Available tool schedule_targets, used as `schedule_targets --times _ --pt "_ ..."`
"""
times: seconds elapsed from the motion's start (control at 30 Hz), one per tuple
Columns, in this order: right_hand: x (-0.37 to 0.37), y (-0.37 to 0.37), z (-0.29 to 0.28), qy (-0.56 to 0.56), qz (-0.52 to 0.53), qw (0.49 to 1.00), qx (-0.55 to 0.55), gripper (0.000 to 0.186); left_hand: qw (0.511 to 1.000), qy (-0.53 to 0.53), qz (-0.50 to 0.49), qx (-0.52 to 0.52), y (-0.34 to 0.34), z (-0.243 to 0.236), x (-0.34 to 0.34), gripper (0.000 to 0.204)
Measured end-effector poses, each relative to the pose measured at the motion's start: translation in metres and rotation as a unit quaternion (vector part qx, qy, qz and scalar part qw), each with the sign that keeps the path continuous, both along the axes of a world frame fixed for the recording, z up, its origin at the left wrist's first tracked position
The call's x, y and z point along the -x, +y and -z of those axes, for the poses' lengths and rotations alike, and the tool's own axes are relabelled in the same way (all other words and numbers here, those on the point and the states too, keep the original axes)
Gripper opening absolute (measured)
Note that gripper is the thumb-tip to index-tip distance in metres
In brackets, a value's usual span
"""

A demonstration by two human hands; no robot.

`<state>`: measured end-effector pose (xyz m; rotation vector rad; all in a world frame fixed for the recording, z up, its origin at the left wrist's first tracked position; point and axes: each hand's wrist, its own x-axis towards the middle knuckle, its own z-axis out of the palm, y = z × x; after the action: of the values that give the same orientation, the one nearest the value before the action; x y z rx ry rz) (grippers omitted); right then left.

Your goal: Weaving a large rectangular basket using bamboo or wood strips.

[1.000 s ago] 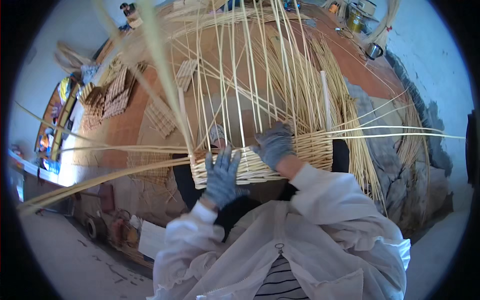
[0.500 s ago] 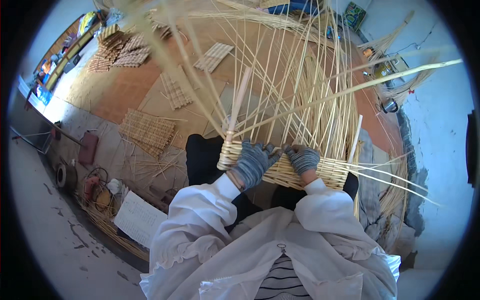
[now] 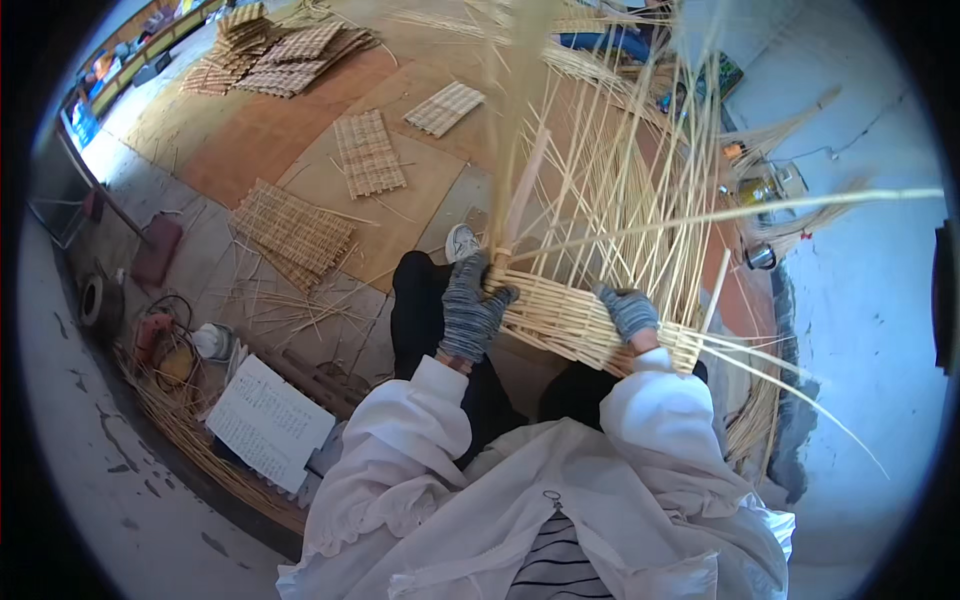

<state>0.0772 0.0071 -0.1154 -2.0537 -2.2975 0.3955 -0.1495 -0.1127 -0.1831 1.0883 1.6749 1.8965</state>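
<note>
A partly woven wicker panel (image 3: 560, 316) of pale willow rods lies across my lap, slanting down to the right. My left hand (image 3: 472, 312), in a grey knit glove, is closed round its left end, by a thick upright stick (image 3: 527, 185). My right hand (image 3: 630, 314), gloved alike, grips the weave toward its right end, its fingers over the upper edge. Many long thin rods (image 3: 650, 190) fan out from the panel away from me. A longer rod (image 3: 800, 209) sticks out to the right. Another rod near the left hand is smeared by motion.
Finished woven panels (image 3: 295, 232) lie on the floor at left, with a stack (image 3: 300, 50) farther off. A written sheet (image 3: 270, 420) rests near my left elbow, beside a red power tool (image 3: 152, 336). Walls stand at both sides; a metal pot (image 3: 760, 257) sits at right.
My left hand has moved from the panel's front to its left end. The panel has tilted, its left end higher, and the long rods have swung. My view has shifted.
</note>
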Motion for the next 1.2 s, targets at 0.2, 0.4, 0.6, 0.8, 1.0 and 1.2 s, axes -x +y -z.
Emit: schedule_targets --times 0.2,0.4,0.6,0.8,1.0,1.2 --pt "-0.013 -0.006 0.009 -0.049 0.065 0.996 -0.046 0.066 0.983 0.161 0.058 -0.064 -0.006 -0.014 0.005 0.061" --pt "0.05 -0.031 -0.053 -0.21 -0.124 0.955 -0.168 0.052 0.999 -0.015 0.017 0.043 0.028 -0.007 -0.009 0.058" --pt "0.19 -0.033 -0.084 -0.097 -0.247 0.946 -0.187 0.042 0.997 0.029 -0.035 0.064 0.042 -0.001 -0.012 0.052" --pt "0.174 -0.051 -0.046 -0.01 -0.313 0.916 -0.251 0.041 0.997 -0.043 -0.044 0.04 0.039 0.007 -0.008 0.047" --pt "0.174 -0.036 -0.072 0.23 -0.326 0.912 -0.09 0.036 0.99 -0.141 -0.005 0.012 0.038 0.01 -0.009 0.042" --pt "0.041 -0.031 0.023 0.66 -0.041 0.741 0.113 0.027 0.998 0.015 -0.064 0.018 0.029 0.005 -0.006 0.038"
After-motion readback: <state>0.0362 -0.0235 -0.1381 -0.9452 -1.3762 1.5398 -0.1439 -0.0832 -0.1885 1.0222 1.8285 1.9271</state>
